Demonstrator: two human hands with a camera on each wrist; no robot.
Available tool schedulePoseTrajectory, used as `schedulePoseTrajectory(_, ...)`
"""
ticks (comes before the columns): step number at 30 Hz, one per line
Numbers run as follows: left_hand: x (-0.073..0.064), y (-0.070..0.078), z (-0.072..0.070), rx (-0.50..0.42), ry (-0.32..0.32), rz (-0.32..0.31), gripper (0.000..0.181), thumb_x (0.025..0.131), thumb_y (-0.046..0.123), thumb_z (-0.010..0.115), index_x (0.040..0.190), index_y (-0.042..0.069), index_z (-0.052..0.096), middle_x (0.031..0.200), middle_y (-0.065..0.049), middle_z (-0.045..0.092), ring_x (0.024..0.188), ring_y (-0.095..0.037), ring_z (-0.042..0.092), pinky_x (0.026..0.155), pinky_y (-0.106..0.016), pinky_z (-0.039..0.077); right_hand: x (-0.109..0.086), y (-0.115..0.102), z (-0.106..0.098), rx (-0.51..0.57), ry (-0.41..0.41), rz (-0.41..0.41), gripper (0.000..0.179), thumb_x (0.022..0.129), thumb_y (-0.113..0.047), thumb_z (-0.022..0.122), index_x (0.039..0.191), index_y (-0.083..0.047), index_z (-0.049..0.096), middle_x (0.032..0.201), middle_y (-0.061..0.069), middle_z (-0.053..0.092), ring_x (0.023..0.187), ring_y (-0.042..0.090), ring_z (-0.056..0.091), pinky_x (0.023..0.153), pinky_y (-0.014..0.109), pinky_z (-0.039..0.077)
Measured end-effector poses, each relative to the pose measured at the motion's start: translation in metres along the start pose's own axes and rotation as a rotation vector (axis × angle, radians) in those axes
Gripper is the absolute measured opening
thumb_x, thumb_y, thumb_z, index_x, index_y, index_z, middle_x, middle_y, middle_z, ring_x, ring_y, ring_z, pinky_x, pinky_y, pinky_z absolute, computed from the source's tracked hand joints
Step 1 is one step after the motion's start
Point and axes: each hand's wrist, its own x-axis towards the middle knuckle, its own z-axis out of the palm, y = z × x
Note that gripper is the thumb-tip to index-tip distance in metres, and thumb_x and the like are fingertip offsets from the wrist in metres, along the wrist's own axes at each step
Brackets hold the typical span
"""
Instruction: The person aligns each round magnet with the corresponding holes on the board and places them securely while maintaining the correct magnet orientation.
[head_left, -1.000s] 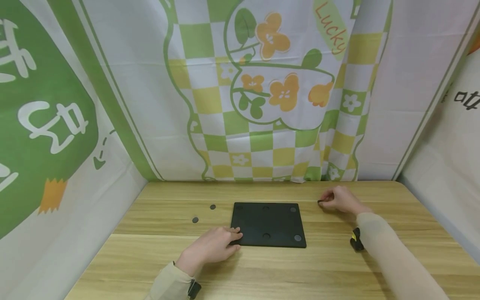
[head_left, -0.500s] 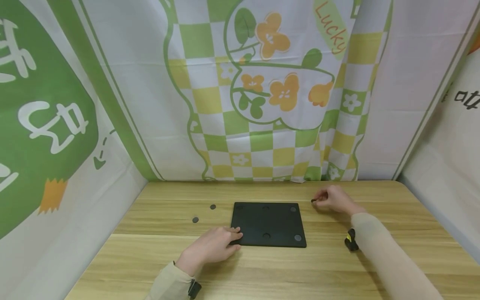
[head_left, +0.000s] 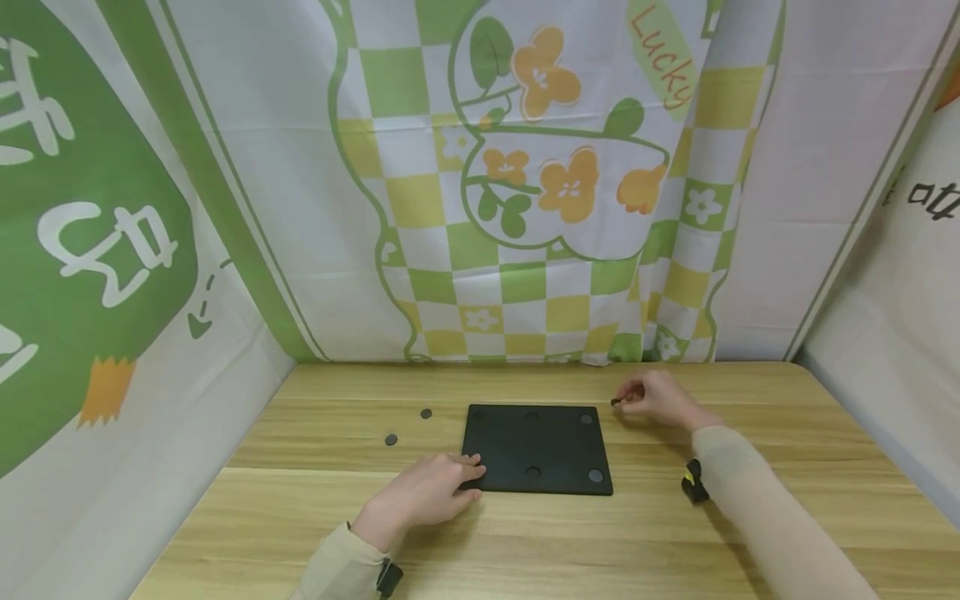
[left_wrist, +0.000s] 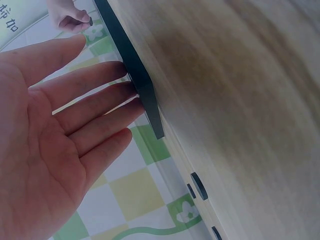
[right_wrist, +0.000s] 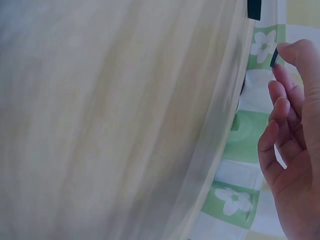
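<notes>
A thin black rectangular board [head_left: 504, 450] with shallow round recesses lies flat on the wooden table. Grey discs sit at its two right corners, the near one [head_left: 595, 475] looking lighter. My left hand [head_left: 427, 492] rests its fingertips on the board's near left corner; the left wrist view shows those fingers [left_wrist: 107, 100] extended against the edge. Just beyond the far right corner, my right hand [head_left: 660, 398] pinches a small dark disc [right_wrist: 274, 57] between thumb and index finger, the other fingers loosely bent.
Left of the board lie two loose dark discs, a farther one [head_left: 426, 413] and a nearer one [head_left: 391, 439]. A patterned curtain [head_left: 525, 312] hangs along the table's back edge. Printed cloth [head_left: 247, 333] also closes off the left side.
My right hand has moved left with the pinched disc, closer to the board's far right corner. My left hand and the board have stayed in place.
</notes>
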Motion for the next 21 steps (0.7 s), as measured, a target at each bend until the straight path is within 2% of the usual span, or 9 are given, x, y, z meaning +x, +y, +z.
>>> schedulePoseTrajectory(10,0.001,-0.001,0.0,-0.002,0.002,-0.002,0.037,0.094,0.029,0.057,0.123,0.008,0.064,0.132,-0.012,0.058,0.118,-0.028,0.058,0.094,-0.04,0.05,0.006,-0.008,0.004,0.01,-0.003,-0.014,0.009,0.072,-0.015,0.078,0.078,-0.018,0.072,0.068,-0.011,0.062,0.063,0.002,0.051,0.057,0.02,0.044)
schedulePoseTrajectory(21,0.0,0.0,0.001,-0.001,-0.004,0.003,0.037,0.094,0.029,0.058,0.123,0.008,0.064,0.132,-0.012,0.058,0.118,-0.028,0.058,0.094,-0.039,0.05,0.011,-0.023,0.007,0.054,-0.01,-0.045,0.008,0.073,-0.012,0.078,0.078,-0.012,0.072,0.068,-0.008,0.064,0.062,0.002,0.051,0.056,0.02,0.043)
